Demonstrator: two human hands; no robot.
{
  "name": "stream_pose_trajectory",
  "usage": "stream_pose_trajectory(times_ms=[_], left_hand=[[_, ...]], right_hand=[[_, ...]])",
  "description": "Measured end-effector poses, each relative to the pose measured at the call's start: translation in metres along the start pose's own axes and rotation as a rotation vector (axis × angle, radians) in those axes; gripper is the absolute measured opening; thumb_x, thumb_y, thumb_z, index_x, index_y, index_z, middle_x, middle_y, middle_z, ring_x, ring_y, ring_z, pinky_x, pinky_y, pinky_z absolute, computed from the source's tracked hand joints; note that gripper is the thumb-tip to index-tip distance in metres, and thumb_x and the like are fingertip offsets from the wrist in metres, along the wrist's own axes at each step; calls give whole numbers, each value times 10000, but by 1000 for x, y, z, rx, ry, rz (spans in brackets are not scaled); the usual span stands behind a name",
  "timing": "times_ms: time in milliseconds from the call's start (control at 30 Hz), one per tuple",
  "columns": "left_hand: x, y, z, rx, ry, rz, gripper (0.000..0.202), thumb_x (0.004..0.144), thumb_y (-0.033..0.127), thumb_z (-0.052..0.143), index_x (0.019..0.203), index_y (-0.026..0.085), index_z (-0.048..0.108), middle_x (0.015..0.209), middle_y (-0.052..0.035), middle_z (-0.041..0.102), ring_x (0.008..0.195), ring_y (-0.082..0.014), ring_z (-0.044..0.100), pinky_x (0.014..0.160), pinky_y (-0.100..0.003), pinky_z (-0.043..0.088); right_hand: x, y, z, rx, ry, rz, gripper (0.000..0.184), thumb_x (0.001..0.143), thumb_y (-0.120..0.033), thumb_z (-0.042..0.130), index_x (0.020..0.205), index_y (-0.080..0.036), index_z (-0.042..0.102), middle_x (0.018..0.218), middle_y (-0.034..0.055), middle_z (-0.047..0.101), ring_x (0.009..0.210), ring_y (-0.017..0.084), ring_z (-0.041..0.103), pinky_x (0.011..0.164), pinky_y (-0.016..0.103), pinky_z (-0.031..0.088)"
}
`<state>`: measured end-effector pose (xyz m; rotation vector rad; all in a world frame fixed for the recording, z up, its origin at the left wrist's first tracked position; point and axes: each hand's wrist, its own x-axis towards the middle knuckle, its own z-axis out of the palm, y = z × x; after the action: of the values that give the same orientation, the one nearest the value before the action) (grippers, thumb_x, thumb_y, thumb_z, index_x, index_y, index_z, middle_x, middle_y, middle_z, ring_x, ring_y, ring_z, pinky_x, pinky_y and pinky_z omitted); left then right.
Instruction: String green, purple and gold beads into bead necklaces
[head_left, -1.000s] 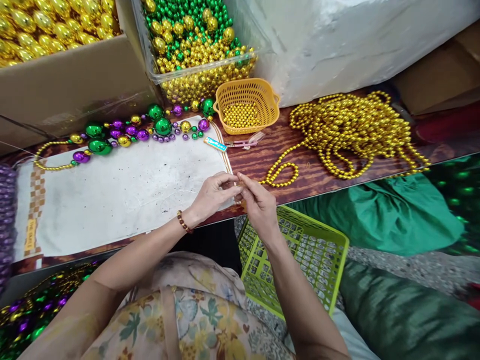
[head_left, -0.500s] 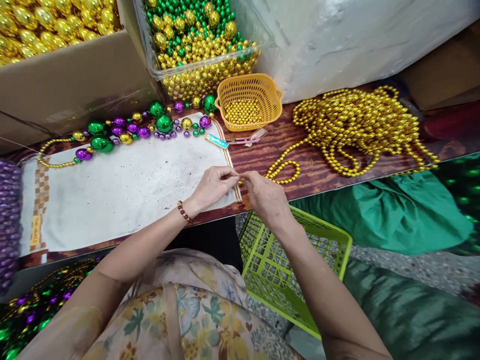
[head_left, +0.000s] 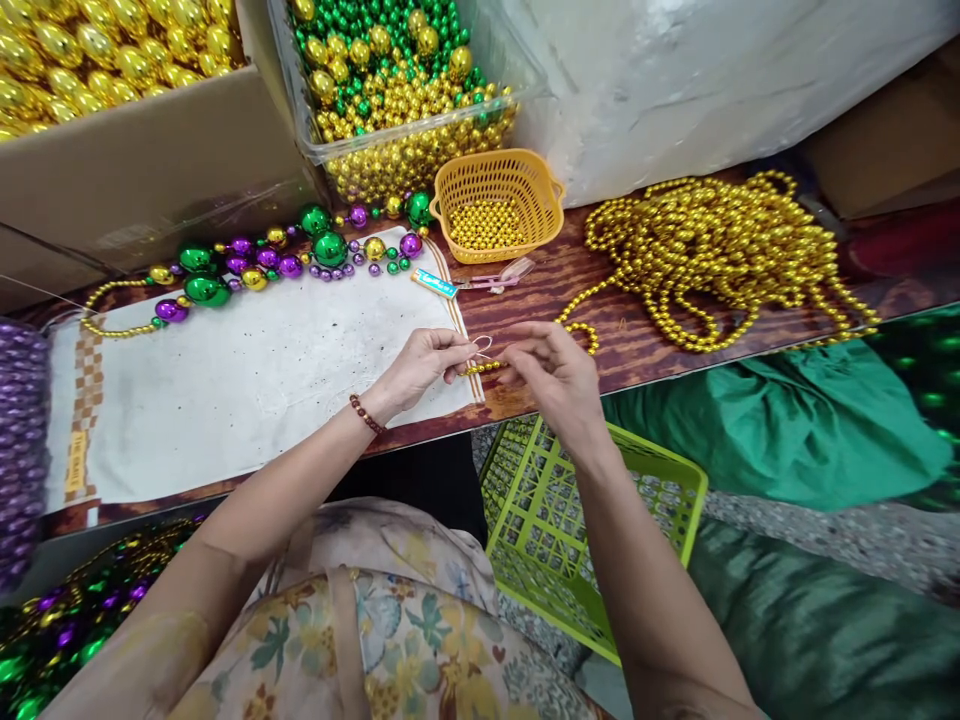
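Note:
Over the right end of the white cloth, my left hand pinches a thin pale string, which rises in a small loop from its fingertips. A short run of gold beads spans the gap between my hands, just under the loop. My right hand has thumb and forefinger close together at the string's other side; its fingertips partly hide what they grip. Behind it, a gold bead strand leads to a large heap of gold bead strands on the table.
Beyond the hands are an orange basket of small gold beads, pink-handled snips and a clear bin of beads. A garland of large beads lies along the cloth's back edge. A green crate stands below the table edge.
My right hand has drawn away to the right from my left, and its fingers have loosened. The string loop and the short run of gold beads now show between them.

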<state>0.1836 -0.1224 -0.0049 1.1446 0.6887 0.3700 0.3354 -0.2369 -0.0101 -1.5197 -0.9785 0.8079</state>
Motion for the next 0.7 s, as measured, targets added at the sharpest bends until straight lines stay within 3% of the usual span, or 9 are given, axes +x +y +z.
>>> stream_pose_trajectory(times_ms=[100,267,433,567,700], left_hand=[[1,-1,0,-2,7,3,232,784,293,758,682,112,656,617,-1,552,538,-50,450,476,-179,338],[1,0,2,47,42,53,305,763,346,783,625,126,623,577,14,529,509,-46,431,483,-187,360],[-1,-1,4,74,35,99,346,747,406,797,621,135,622,580,15,544,497,-49,436,488,-202,360],[-1,-5,1,36,-1,102,316,743,404,800,670,126,668,595,12,564,500,-49,447,500,-207,343],[2,-5,-4,2,-78,47,280,716,385,818,723,120,727,627,3,605,510,-46,438,509,-212,333]], right_hand=[[1,-1,-3,-10,122,0,162,897,-372,665,961,-225,645,802,7,691,612,145,644,578,277,509],[-2,-1,9,-92,-29,11,192,866,-403,709,886,-213,696,792,12,694,613,147,624,577,277,489],[-4,4,21,24,41,42,228,882,-421,679,822,-202,682,710,-1,655,608,134,593,583,263,466],[2,7,21,146,-51,101,259,884,-442,655,807,-200,604,570,-39,576,484,104,494,506,239,388],[6,9,21,96,-109,14,189,941,-385,581,869,-211,591,594,-48,573,509,105,511,545,242,410]])
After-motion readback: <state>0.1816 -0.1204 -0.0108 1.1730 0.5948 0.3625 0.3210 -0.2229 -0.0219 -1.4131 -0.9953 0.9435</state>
